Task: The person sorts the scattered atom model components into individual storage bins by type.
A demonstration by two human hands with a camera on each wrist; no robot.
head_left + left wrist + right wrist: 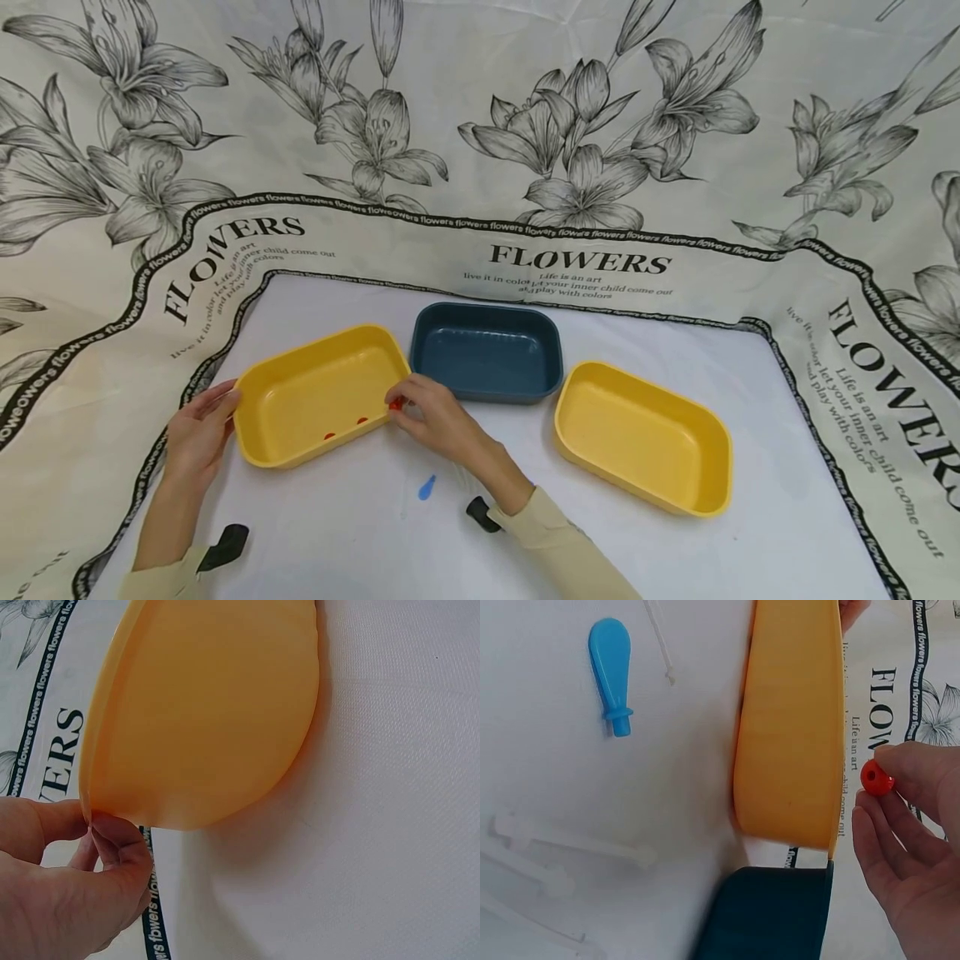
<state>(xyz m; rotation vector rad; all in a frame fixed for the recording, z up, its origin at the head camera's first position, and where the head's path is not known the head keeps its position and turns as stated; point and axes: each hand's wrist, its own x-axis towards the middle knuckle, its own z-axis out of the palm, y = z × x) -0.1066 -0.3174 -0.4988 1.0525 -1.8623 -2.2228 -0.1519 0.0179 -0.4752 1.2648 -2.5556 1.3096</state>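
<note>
My left hand (197,437) pinches the rim of a yellow tray (202,712) at its left end, thumb and fingers on either side of the edge. Over the tray's right end, my right hand (435,417) holds a red bead (877,778) between thumb and fingertips; a hole shows in the bead. Inside the left tray, two small red pieces (362,420) lie along the near wall, partly hidden by it. A blue paddle-shaped piece (611,671) with a collar near its narrow end lies on the white table, nearer me than the tray.
A dark blue tray (487,354) stands behind, touching or nearly touching the left tray. To the right is a second yellow tray (645,433), angled. Pale translucent sticks (577,844) and a thin white string (660,641) lie on the table. Flower-printed cloth (585,150) rises around the edges.
</note>
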